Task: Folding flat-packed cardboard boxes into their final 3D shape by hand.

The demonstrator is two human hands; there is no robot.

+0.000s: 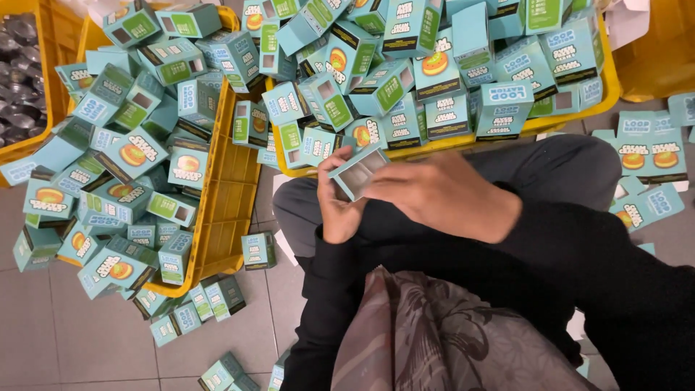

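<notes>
A patterned cloth (434,333) covers the lap; both hands, left (337,206) and right (441,195), clamp a light, crushable teal carton (357,171) by its edges.

- Two hands: the left hand (339,206) and the right hand (445,195), together on one small teal box (357,171).
- Two yellow crates hold boxes: one on the left (230,192), one at the top (434,145).
- Small teal boxes in the crates: too many to count, dozens in each.
- About ten loose boxes (258,250) lie on the floor.
- Several flat unfolded cartons (648,152) at the right.
</notes>
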